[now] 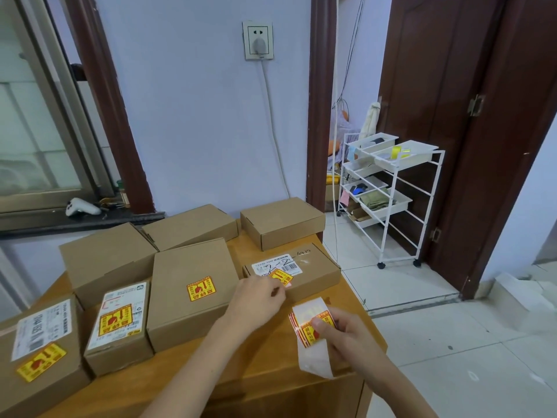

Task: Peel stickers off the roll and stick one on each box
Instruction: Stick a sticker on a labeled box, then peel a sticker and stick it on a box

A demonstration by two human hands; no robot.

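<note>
Now your wooden table [271, 366] stands against a lilac wall [196, 116], crowded with cardboard boxes [193, 291]. Your left hand [256, 300] pinches a sticker [281, 277] onto the labelled box [313, 273]; your right hand's [343, 333] grip clamps the sticker roll [310, 330].

Left hand [256, 300]: I see it bare, no glove, ring or watch.
Right hand [346, 336]: I see it bare too, nothing on the wrist.
Forearms: uncovered as far as I see; no sleeve shows.
</note>
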